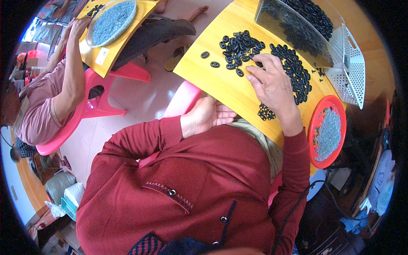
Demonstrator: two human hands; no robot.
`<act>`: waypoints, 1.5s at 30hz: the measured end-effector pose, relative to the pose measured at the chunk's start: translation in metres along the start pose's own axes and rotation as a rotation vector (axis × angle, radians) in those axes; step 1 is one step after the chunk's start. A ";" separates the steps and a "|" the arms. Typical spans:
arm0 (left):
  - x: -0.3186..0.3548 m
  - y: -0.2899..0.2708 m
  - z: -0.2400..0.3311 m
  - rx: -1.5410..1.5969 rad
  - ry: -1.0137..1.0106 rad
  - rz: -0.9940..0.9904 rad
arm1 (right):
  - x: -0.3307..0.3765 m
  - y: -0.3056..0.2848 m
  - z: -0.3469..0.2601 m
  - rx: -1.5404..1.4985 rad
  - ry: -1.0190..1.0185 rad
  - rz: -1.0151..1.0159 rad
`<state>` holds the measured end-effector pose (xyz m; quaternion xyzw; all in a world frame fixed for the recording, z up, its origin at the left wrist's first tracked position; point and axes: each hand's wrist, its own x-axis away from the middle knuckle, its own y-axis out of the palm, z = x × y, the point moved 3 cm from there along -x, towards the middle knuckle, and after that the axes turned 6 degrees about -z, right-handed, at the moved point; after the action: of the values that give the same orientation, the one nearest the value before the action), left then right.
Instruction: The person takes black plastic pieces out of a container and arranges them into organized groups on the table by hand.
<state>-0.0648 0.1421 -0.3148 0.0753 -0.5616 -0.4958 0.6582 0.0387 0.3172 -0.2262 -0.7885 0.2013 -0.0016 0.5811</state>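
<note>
My right hand [274, 83] reaches over the yellow table with its fingers bent and apart. Its fingertips are at the edge of a loose heap of small black oval pieces [242, 47], each with two holes. I cannot tell whether they touch a piece. A second heap of black ovals [298, 78] lies beyond the hand, on its right. Close to the wrist is a small cluster of smaller black parts [266, 112]. My left hand [209, 113] rests palm up at the table's near edge, fingers stretched out and nothing in them.
A red tray [313, 146] of small silvery pieces stands at the right. Behind the heaps is a clear bin [293, 32] of black pieces, beside a white perforated basket [355, 68]. At the left, another person [68, 89] sits at a table with a round tray [135, 17].
</note>
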 end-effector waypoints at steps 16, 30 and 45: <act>0.001 0.001 0.001 -0.005 -0.005 0.009 | -0.010 0.001 -0.008 -0.007 -0.016 0.034; 0.002 0.001 0.001 0.018 -0.001 0.009 | -0.013 0.003 -0.007 0.008 -0.011 0.045; 0.001 0.001 0.001 0.021 -0.002 0.004 | -0.015 0.004 0.000 0.019 -0.011 0.003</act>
<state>-0.0650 0.1416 -0.3132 0.0808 -0.5678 -0.4886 0.6575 0.0237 0.3212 -0.2265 -0.7827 0.1991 0.0016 0.5896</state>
